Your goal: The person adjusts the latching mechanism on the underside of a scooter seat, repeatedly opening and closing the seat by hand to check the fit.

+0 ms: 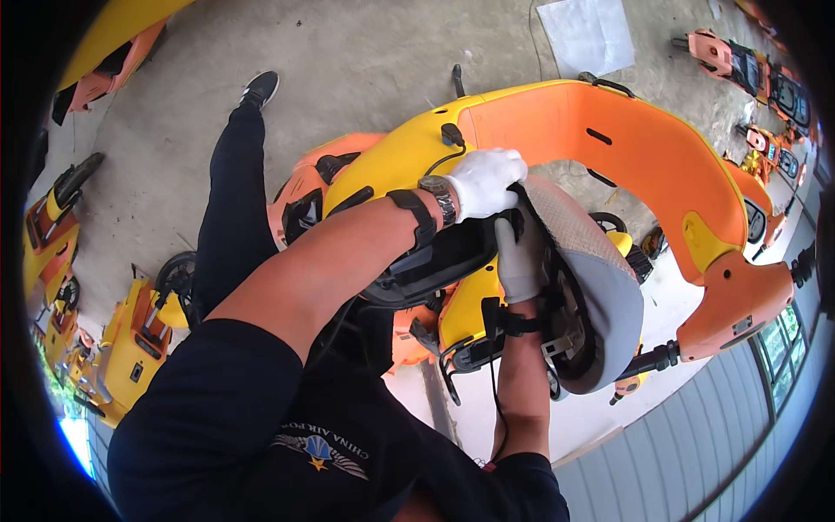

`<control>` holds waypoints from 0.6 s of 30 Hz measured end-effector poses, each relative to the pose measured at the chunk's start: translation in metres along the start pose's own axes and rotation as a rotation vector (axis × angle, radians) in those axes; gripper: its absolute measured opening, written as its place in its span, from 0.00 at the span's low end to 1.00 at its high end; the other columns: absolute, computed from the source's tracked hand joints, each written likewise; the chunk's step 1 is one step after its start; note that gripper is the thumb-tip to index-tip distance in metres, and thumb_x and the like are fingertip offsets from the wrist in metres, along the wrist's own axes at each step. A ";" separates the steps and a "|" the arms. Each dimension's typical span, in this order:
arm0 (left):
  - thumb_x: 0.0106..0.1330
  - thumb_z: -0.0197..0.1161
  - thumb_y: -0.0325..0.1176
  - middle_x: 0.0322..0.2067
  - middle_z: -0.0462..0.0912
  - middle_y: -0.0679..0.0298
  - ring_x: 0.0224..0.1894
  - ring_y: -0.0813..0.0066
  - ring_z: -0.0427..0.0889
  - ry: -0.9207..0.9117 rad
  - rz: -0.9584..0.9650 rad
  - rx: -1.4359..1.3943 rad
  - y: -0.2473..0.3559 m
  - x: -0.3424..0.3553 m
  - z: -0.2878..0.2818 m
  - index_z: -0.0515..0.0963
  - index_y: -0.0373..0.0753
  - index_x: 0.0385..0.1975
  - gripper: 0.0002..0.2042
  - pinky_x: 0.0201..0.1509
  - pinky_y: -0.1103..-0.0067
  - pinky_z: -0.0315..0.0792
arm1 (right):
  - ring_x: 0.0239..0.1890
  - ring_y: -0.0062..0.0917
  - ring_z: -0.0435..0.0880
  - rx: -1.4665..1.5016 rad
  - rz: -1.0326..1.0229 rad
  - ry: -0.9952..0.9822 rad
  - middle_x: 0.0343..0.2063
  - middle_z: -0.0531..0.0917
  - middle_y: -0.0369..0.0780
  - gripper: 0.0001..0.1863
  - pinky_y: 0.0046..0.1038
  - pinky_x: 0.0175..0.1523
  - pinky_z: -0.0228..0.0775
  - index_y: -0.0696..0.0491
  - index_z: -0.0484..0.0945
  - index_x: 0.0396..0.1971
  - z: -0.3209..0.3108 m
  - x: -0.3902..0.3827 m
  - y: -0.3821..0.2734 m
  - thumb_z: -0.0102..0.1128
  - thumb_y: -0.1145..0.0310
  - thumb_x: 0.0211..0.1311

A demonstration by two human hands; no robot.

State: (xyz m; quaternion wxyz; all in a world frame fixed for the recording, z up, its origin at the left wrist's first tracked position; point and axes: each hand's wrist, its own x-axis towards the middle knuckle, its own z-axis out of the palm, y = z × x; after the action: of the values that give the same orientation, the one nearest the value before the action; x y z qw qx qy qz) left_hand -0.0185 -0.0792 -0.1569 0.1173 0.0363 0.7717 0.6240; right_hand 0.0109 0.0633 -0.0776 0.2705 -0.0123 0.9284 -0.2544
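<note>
A grey padded seat (600, 304) with a mesh top is tipped up on a yellow and orange scooter (661, 165), showing its dark underside. My left hand (489, 181), in a white glove, is closed on the seat's upper edge. My right hand (519, 261), also gloved, is below it against the seat's underside; its fingertips are hidden in shadow. An open black compartment (435, 257) lies beside the hands, partly behind my left forearm. A short black cable (448, 155) rises by my left wrist.
The scooter's handlebar housing (731, 309) juts out at the right. More scooters stand at the left (130, 365) and upper right (713, 56) on a concrete floor (365, 43). A white sheet (584, 35) lies at the top. My outstretched leg (235, 183) is at the left.
</note>
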 end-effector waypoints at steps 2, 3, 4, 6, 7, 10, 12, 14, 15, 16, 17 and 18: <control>0.46 0.61 0.30 0.30 0.77 0.58 0.37 0.58 0.78 0.028 0.057 0.058 0.002 0.005 0.000 0.76 0.38 0.27 0.08 0.40 0.68 0.72 | 0.45 0.24 0.75 0.185 0.099 0.012 0.43 0.77 0.43 0.20 0.24 0.49 0.66 0.62 0.69 0.51 -0.006 -0.005 -0.009 0.52 0.70 0.60; 0.46 0.61 0.29 0.29 0.77 0.58 0.36 0.58 0.78 -0.072 0.114 0.156 0.002 0.012 -0.002 0.76 0.38 0.26 0.07 0.40 0.68 0.72 | 0.52 0.31 0.76 0.385 0.267 -0.003 0.49 0.77 0.46 0.22 0.29 0.58 0.64 0.62 0.68 0.53 -0.008 -0.007 -0.011 0.53 0.69 0.60; 0.45 0.60 0.29 0.28 0.77 0.58 0.36 0.58 0.78 -0.172 0.173 0.258 0.003 0.019 -0.005 0.75 0.38 0.25 0.07 0.40 0.68 0.73 | 0.49 0.28 0.77 0.458 0.240 0.089 0.45 0.79 0.44 0.19 0.28 0.55 0.66 0.64 0.71 0.50 -0.005 -0.006 -0.012 0.55 0.71 0.59; 0.45 0.59 0.28 0.28 0.77 0.57 0.36 0.58 0.79 -0.250 0.195 0.299 0.008 0.028 -0.013 0.76 0.38 0.25 0.06 0.40 0.68 0.73 | 0.46 0.25 0.78 0.440 0.261 0.106 0.43 0.79 0.42 0.19 0.26 0.52 0.68 0.64 0.71 0.49 -0.009 -0.005 -0.022 0.55 0.72 0.59; 0.46 0.58 0.28 0.27 0.78 0.57 0.36 0.58 0.79 -0.354 0.214 0.343 0.009 0.031 -0.012 0.76 0.38 0.24 0.05 0.40 0.68 0.74 | 0.43 0.22 0.78 0.438 0.300 0.127 0.42 0.80 0.41 0.18 0.25 0.50 0.69 0.64 0.72 0.48 -0.011 -0.007 -0.027 0.56 0.72 0.59; 0.46 0.58 0.28 0.26 0.78 0.57 0.34 0.58 0.80 -0.392 0.255 0.356 0.010 0.035 -0.014 0.76 0.37 0.23 0.05 0.37 0.67 0.75 | 0.33 0.15 0.76 0.577 0.410 0.206 0.33 0.80 0.36 0.15 0.19 0.40 0.69 0.64 0.75 0.43 -0.006 -0.003 -0.042 0.56 0.68 0.61; 0.46 0.58 0.28 0.25 0.79 0.57 0.32 0.57 0.81 -0.426 0.269 0.365 0.013 0.038 -0.021 0.76 0.37 0.23 0.05 0.35 0.66 0.75 | 0.26 0.12 0.72 0.450 0.504 0.248 0.23 0.78 0.33 0.15 0.16 0.34 0.64 0.62 0.79 0.30 -0.009 0.010 -0.063 0.54 0.64 0.63; 0.46 0.58 0.28 0.25 0.79 0.57 0.32 0.57 0.81 -0.437 0.265 0.370 0.013 0.039 -0.021 0.76 0.37 0.23 0.05 0.36 0.66 0.75 | 0.26 0.13 0.72 0.436 0.502 0.271 0.22 0.77 0.33 0.16 0.16 0.33 0.64 0.62 0.79 0.27 -0.006 0.011 -0.064 0.53 0.63 0.63; 0.46 0.59 0.28 0.26 0.79 0.57 0.33 0.57 0.81 -0.455 0.262 0.377 0.014 0.040 -0.022 0.76 0.37 0.23 0.05 0.36 0.66 0.75 | 0.26 0.13 0.72 0.428 0.504 0.296 0.20 0.77 0.33 0.18 0.16 0.33 0.64 0.62 0.79 0.25 -0.004 0.012 -0.064 0.52 0.61 0.64; 0.47 0.58 0.28 0.26 0.79 0.56 0.32 0.56 0.81 -0.444 0.268 0.360 0.013 0.039 -0.023 0.77 0.37 0.24 0.05 0.36 0.65 0.75 | 0.24 0.15 0.72 0.463 0.503 0.333 0.19 0.77 0.35 0.19 0.19 0.32 0.64 0.62 0.77 0.24 0.000 0.011 -0.061 0.51 0.61 0.64; 0.47 0.58 0.28 0.26 0.79 0.56 0.32 0.56 0.81 -0.438 0.264 0.359 0.013 0.039 -0.023 0.77 0.37 0.24 0.05 0.36 0.65 0.75 | 0.24 0.15 0.72 0.459 0.499 0.328 0.19 0.77 0.35 0.19 0.19 0.32 0.64 0.62 0.77 0.24 0.002 0.010 -0.055 0.51 0.61 0.64; 0.47 0.58 0.27 0.26 0.79 0.56 0.33 0.56 0.81 -0.443 0.255 0.356 0.013 0.039 -0.023 0.77 0.37 0.24 0.05 0.36 0.65 0.75 | 0.23 0.16 0.72 0.376 0.487 0.305 0.18 0.76 0.35 0.19 0.21 0.32 0.64 0.63 0.76 0.24 0.005 0.009 -0.049 0.51 0.61 0.64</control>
State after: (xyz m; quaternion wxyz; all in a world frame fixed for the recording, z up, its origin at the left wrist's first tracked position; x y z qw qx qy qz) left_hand -0.0626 -0.0906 -0.1448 0.1950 0.2879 0.8137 0.4658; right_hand -0.0004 0.0168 -0.0621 0.1787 0.2979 0.8707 -0.3480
